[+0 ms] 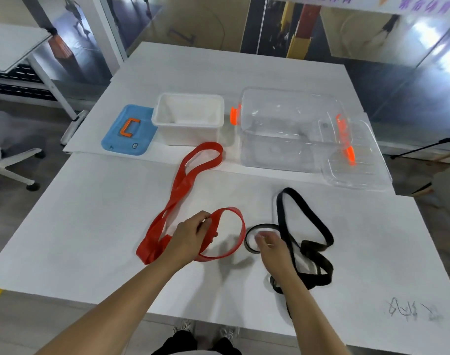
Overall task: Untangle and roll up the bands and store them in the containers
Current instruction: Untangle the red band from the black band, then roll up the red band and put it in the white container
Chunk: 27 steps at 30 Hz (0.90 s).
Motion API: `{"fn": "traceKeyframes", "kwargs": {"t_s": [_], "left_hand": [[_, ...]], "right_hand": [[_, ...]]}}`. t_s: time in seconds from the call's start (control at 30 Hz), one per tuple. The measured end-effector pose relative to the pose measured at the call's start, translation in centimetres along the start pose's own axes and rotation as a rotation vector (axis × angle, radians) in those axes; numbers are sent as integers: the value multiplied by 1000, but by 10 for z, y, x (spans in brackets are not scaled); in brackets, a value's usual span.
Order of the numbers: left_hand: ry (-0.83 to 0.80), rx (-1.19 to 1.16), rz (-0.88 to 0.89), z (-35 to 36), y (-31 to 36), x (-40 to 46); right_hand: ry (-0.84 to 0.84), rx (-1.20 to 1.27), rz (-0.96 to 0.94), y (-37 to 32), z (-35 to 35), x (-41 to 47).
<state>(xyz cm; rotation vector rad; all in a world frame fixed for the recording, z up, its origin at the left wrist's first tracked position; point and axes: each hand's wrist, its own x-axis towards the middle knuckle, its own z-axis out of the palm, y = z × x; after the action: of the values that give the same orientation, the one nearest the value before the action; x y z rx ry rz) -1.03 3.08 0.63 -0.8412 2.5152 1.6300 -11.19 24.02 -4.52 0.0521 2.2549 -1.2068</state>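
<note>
On the near part of the white table [90, 213], the left hand [190, 237] pinched the red band [182, 183]. Just right, the right hand [272, 248], blurred, touched the black band [318, 226]; its grip I cannot tell. Far off stood a white bin [190, 121] and a clear box [290, 129].

Both forearms are bare, no sleeves, no watch or rings showing. Down at six o'clock, dark trousers [182, 342] and pale laced sneakers [184, 325].
</note>
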Motion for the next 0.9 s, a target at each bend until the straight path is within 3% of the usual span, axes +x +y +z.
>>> {"fn": "traceKeyframes", "kwargs": {"t_s": [0.13, 0.33, 0.57, 0.77, 0.83, 0.9], "left_hand": [[40, -8, 37, -6, 9, 0], [79, 0, 27, -22, 15, -7], [-136, -60, -88, -44, 22, -21], [-256, -184, -122, -64, 12, -35], [-193, -112, -76, -72, 10, -36], [3, -85, -57, -83, 10, -34]], "right_hand": [[-239, 240, -63, -26, 20, -21], [-226, 515, -106, -66, 27, -38], [-189, 417, -298, -104, 29, -36], [-237, 363, -236, -108, 45, -36], [-226, 355, -194, -105, 53, -32], [-266, 360, -159, -102, 62, -29]]}}
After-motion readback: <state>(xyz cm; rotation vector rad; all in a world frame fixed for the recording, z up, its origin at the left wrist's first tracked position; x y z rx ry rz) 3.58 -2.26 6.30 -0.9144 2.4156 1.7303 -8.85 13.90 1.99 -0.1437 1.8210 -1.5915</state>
